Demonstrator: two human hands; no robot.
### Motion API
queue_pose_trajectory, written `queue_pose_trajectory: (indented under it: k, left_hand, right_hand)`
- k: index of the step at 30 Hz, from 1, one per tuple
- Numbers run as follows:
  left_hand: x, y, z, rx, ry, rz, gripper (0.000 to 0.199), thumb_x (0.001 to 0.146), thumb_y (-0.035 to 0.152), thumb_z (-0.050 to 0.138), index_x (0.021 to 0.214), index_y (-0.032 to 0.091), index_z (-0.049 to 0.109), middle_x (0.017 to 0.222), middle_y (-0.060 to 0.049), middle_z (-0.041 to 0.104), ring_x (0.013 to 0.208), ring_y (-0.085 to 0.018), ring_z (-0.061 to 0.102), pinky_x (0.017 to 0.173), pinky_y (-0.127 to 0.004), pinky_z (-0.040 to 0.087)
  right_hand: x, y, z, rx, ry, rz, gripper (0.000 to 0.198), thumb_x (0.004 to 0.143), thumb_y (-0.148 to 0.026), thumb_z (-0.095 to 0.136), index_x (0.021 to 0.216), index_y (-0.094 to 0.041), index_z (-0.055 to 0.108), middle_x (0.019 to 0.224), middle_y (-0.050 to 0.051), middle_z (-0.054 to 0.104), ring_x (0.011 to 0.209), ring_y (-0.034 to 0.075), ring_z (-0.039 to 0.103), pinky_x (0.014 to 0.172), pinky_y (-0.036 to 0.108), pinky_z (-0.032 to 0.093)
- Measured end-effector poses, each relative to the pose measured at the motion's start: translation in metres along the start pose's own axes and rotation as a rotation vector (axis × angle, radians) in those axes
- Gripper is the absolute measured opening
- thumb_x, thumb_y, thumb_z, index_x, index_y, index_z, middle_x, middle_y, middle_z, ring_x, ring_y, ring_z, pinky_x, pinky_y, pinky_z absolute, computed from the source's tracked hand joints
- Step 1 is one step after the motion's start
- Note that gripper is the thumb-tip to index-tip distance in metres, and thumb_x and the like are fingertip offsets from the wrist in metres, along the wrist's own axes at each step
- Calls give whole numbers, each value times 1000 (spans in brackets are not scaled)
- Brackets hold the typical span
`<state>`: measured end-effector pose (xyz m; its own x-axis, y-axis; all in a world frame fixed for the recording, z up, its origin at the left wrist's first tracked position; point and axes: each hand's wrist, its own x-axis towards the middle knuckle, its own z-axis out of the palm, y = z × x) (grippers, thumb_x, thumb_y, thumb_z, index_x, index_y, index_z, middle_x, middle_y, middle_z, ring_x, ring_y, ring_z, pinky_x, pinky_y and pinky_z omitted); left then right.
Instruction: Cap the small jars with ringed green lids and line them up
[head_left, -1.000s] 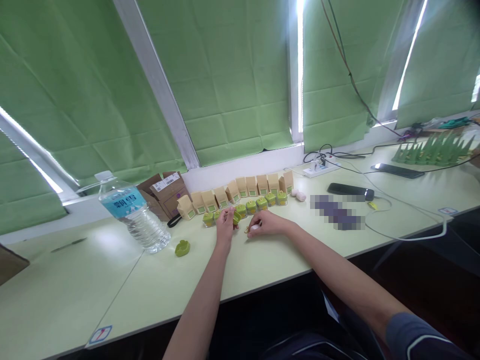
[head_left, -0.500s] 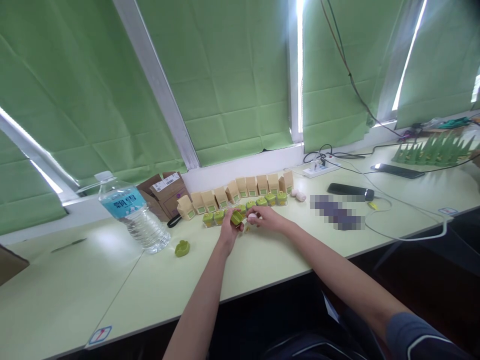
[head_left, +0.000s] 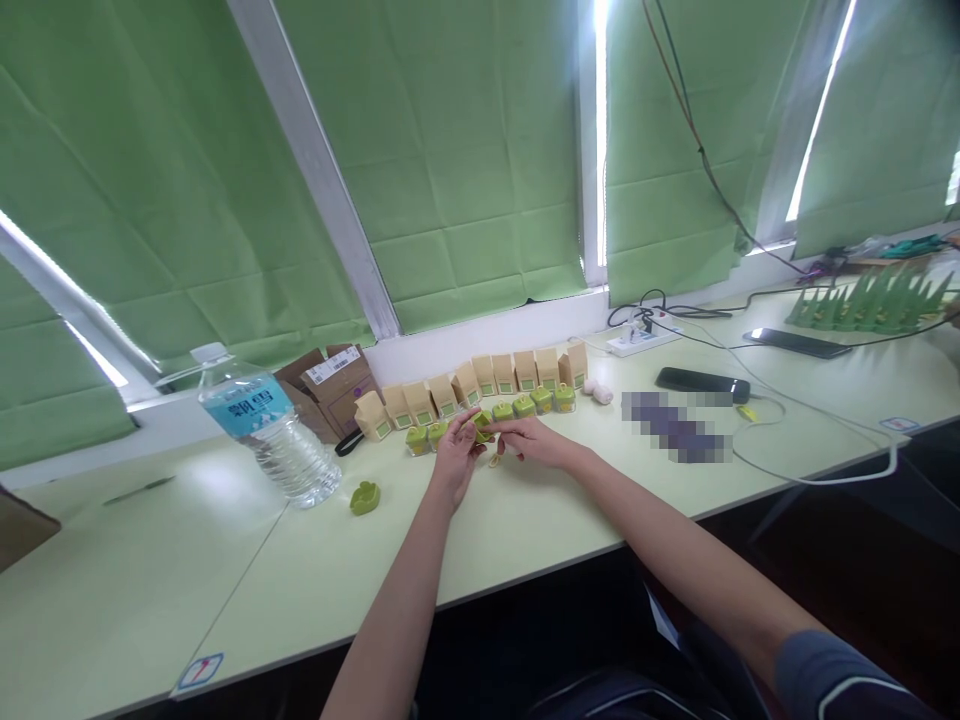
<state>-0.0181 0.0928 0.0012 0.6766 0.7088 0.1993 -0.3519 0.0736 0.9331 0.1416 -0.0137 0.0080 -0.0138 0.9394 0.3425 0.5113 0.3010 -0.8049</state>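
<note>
My left hand (head_left: 455,455) is closed around a small green hollow box part (head_left: 482,424), tilted with its opening towards my right hand. The index finger of my right hand (head_left: 532,442) is stretched out to that part and touches it, while the other fingers curl below. I see nothing held in the right hand. A small yellow loop (head_left: 494,461) lies on the table under the hands. To the left sits a loose green flower-edged piece (head_left: 365,498). Just behind the hands runs a row of small clear boxes with green lids (head_left: 523,405), partly hidden by the left hand.
Behind them stands a row of beige paper cartons (head_left: 504,373), with pinkish-white rolls (head_left: 598,391) at its right end. A large water bottle (head_left: 266,425) and a cardboard box (head_left: 334,393) are on the left. A black device (head_left: 703,384) and white cable (head_left: 817,480) lie to the right.
The pale piece seen in my right hand's fingers no longer shows. That hand's index finger has stretched out to the green part, which my left hand has turned and moved slightly right.
</note>
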Motion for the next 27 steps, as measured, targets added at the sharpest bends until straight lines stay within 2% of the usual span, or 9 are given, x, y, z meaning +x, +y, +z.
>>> queue_pose_trajectory:
  k: [6,11,13,17,19,22,25,27]
  left_hand:
    - [0,0,-1,26,-26,-20,57,75,50,76,122,20,63,97,-7,69,78,-13,65,71,-24,50]
    - [1,1,1,13,52,19,59,74,53,76,122,21,61,100,-7,71,69,-11,66,64,-23,48]
    - [2,1,0,28,68,14,60,73,53,77,121,21,60,96,-6,71,66,-11,66,63,-23,48]
    - [1,1,1,54,55,-15,62,70,44,83,122,21,61,93,-5,71,72,-12,67,70,-24,52]
    - [-1,1,2,53,24,-29,64,68,36,85,125,21,60,99,-6,70,79,-12,68,80,-27,54]
    - [-3,3,5,45,-33,-26,64,69,31,85,128,22,60,111,-8,67,86,-14,69,92,-33,54]
    - [-4,3,5,54,-42,-7,64,70,31,85,128,23,60,116,-8,65,86,-15,70,94,-37,55]
    - [-3,2,3,72,-27,-3,67,69,33,85,129,23,58,114,-8,65,85,-16,71,92,-36,56]
  right_hand:
    - [-2,-7,-4,15,1,-15,40,96,-28,39,124,-21,67,88,4,70,60,11,54,57,23,48]
    - [-1,-9,-8,-16,324,-100,35,90,-41,57,117,-19,63,99,6,69,77,15,62,70,29,53]
    - [1,-7,-7,-18,370,-103,40,82,-42,68,113,-18,62,108,9,67,84,17,63,73,31,55]
    - [6,1,0,62,347,-104,49,72,-38,78,114,-19,62,121,11,62,95,20,66,79,34,59]
    - [7,4,2,73,330,-102,46,75,-36,76,116,-20,63,121,10,63,102,22,66,86,36,59]
    - [7,5,0,32,314,-88,41,85,-36,68,122,-21,60,113,9,69,97,21,69,89,39,57]
    - [5,2,-2,37,311,-76,36,90,-37,61,123,-20,59,105,7,72,91,20,70,88,39,56]
    - [4,0,-2,51,301,-78,33,91,-37,60,118,-20,61,107,7,72,91,20,69,86,38,55]
